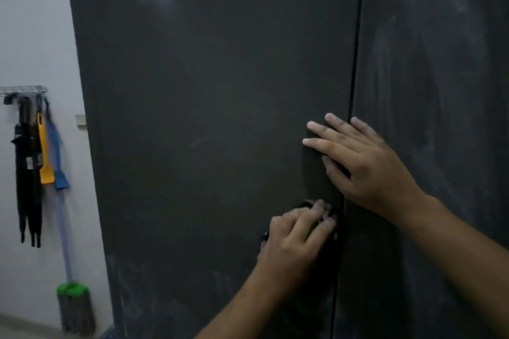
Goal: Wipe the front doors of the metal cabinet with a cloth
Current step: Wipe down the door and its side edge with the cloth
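Dusty metal doors (209,107) met just under the flat, spread right hand (366,162), while the left hand (297,239) below gripped something dark, cloth unclear.

A pale wall (33,22) fills the left edge of the frame. At mid-left a wire rack (23,89) holds hanging things — black straps (27,179), a yellow tool (45,157) and a blue-handled mop (62,215) whose green-collared head (74,308) reaches the grey floor (24,327) at lower left. The light is dim.
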{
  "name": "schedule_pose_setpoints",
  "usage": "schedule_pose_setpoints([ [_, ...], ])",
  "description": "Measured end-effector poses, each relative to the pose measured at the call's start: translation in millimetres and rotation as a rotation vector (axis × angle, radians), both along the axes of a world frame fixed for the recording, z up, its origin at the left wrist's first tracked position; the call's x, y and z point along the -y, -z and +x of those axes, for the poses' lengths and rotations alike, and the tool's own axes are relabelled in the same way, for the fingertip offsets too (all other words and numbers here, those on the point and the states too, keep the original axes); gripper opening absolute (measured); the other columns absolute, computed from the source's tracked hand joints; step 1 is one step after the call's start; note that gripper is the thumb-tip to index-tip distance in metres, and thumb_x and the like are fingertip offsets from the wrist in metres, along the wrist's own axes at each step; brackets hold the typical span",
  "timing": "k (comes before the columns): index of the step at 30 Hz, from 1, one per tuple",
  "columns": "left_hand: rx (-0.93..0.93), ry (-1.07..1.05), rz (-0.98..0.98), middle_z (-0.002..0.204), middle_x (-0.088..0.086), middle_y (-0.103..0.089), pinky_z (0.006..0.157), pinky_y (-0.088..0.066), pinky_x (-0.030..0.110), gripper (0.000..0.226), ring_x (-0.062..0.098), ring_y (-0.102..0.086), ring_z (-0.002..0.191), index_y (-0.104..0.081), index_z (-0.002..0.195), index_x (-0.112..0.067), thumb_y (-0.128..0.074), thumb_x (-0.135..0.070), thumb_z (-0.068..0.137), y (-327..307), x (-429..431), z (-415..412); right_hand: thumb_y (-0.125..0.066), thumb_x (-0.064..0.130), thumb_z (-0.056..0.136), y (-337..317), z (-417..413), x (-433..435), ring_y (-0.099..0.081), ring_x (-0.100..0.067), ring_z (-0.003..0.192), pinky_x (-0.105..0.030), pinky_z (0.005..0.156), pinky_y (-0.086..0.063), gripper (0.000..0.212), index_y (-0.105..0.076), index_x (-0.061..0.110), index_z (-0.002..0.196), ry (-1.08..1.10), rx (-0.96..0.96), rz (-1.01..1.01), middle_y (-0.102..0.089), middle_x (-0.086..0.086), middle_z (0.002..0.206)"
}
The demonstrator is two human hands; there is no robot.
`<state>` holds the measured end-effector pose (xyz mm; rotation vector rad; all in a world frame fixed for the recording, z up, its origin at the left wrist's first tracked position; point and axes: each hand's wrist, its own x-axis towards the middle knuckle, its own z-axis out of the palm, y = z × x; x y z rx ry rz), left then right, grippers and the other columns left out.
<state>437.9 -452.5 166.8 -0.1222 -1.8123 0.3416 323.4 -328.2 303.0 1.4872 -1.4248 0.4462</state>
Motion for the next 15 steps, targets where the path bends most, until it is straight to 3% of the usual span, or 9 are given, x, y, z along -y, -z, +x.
schedule_pose_setpoints([
  [3,-0.002,-0.034,-0.012,0.138,-0.001,-0.053,0.075,-0.051,0.035,0.034,0.019,-0.058,0.102,-0.058,0.128,-0.024,-0.063,-0.026,0.095,-11,27,17,-0.054,0.015,0.094,5,2,3,-0.033,-0.02,0.148,-0.049,0.12,-0.026,0.041,-0.063,0.02,0.134,-0.018,0.0,-0.005,-0.043,0.002,0.154],
  [5,-0.096,-0.07,0.116,0.133,0.004,-0.06,0.087,-0.048,0.037,0.037,0.026,-0.062,0.1,-0.065,0.126,-0.018,-0.068,-0.014,0.089,-32,54,37,-0.052,0.017,0.094,8,5,7,-0.033,-0.024,0.147,-0.054,0.119,-0.027,0.041,-0.064,0.019,0.133,-0.015,-0.006,-0.017,-0.044,0.0,0.153],
  [7,-0.221,-0.117,0.262,0.129,0.01,-0.062,0.099,-0.034,0.03,0.045,0.028,-0.058,0.11,-0.066,0.123,-0.01,-0.062,-0.004,0.078,-62,83,61,-0.048,0.02,0.095,11,8,10,-0.033,-0.026,0.147,-0.057,0.118,-0.026,0.041,-0.064,0.02,0.133,-0.01,0.002,-0.031,-0.044,-0.001,0.153],
  [9,-0.388,-0.151,0.437,0.124,0.009,-0.064,0.098,-0.031,0.029,0.043,0.022,-0.054,0.114,-0.065,0.12,-0.008,-0.058,-0.001,0.078,-93,111,86,-0.045,0.022,0.095,12,12,15,-0.031,-0.027,0.148,-0.059,0.119,-0.022,0.043,-0.063,0.021,0.134,-0.004,0.01,-0.039,-0.043,-0.001,0.154],
  [13,-0.652,-0.14,0.757,0.117,0.006,-0.062,0.098,-0.032,0.022,0.023,0.022,-0.055,0.105,-0.063,0.119,-0.011,-0.057,-0.017,0.097,-130,136,102,-0.046,0.023,0.093,15,15,21,-0.028,-0.027,0.15,-0.057,0.121,-0.017,0.046,-0.061,0.022,0.136,0.007,0.018,-0.052,-0.041,0.001,0.156],
  [15,-0.714,-0.121,0.814,0.118,0.005,-0.062,0.097,-0.039,0.032,0.024,0.023,-0.054,0.104,-0.062,0.119,-0.013,-0.057,-0.02,0.097,-139,130,94,-0.048,0.023,0.091,16,14,22,-0.027,-0.025,0.15,-0.054,0.122,-0.016,0.047,-0.061,0.021,0.136,-0.016,0.044,-0.06,-0.041,0.002,0.156],
])
